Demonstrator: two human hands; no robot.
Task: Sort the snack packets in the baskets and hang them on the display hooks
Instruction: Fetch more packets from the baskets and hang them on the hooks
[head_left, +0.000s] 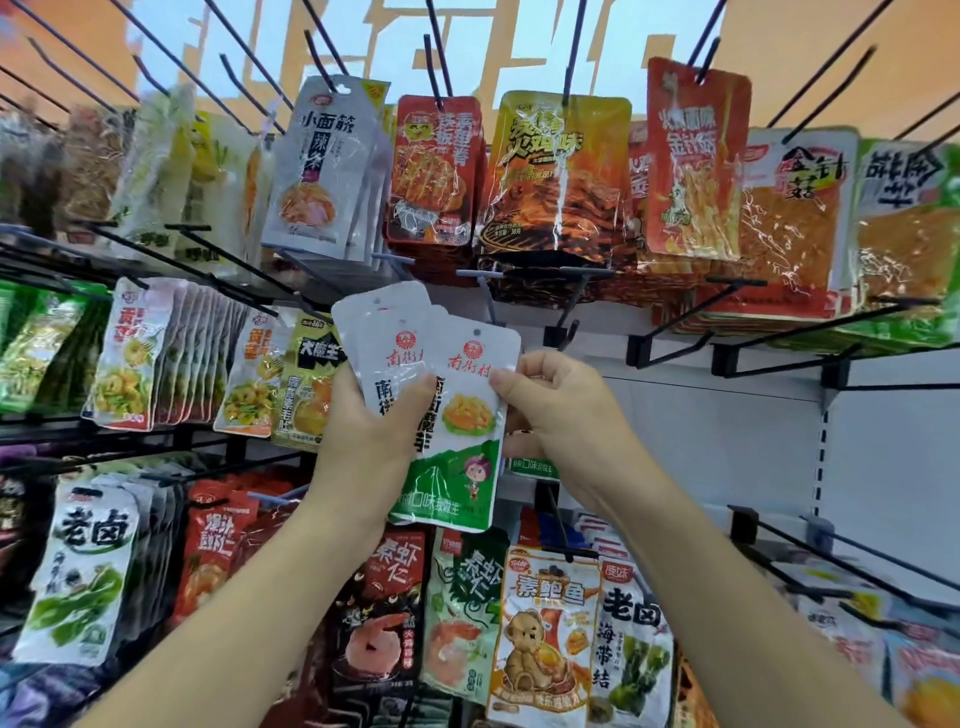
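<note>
Several snack packets (457, 415) are fanned in my left hand (363, 431), gripped tight, while my right hand (561, 415) pinches the front one's edge, so we're hanging now, I'd say, and next its punched hole must meet that bare hook (638, 349) nearby.

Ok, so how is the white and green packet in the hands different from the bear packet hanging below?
The white and green packet is held by the left hand and right hand; the bear packet hangs on a hook. The white and green packet shows a small cartoon child; the bear packet shows a teddy bear. Both are flat snack packets picturing yellow food.
</note>
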